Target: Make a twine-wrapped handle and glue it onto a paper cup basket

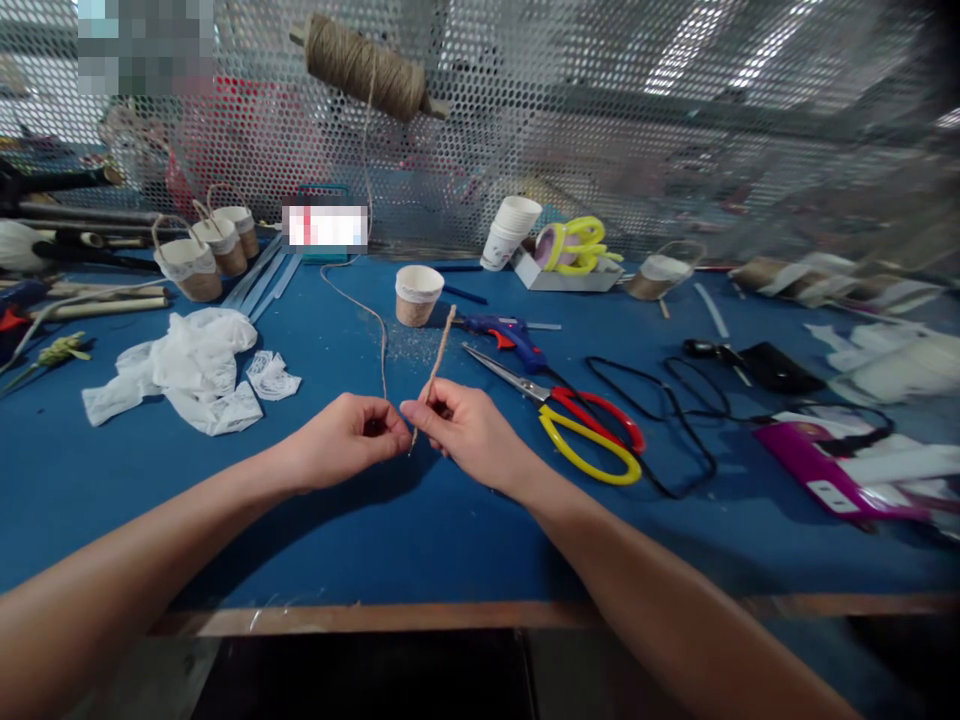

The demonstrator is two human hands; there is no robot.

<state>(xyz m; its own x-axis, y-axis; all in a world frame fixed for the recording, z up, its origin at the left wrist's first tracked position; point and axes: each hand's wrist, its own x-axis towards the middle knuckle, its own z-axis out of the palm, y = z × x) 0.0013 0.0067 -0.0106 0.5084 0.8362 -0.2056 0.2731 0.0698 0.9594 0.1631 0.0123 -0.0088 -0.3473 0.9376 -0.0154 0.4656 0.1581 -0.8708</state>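
My right hand (471,428) is closed in a pinch on a thin, twine-wrapped stem (444,342) that tilts up and to the right. Beside it, fingertips almost touching, my left hand (356,435) pinches the loose twine (382,345). That strand runs back over the table and up to a twine spool (364,68) on a rod. A small burlap cup with a white lace rim (418,296) stands just beyond my hands. Right of the stem lie a blue glue gun (510,338) and scissors (581,425) with red and yellow handles.
White lace (187,365) lies heaped at the left. Behind it stand several small handled baskets (189,270). Stacked paper cups (510,232) and a white box of yellow-handled scissors (574,268) are at the back. A black cord (675,400) and purple packet (832,470) lie right.
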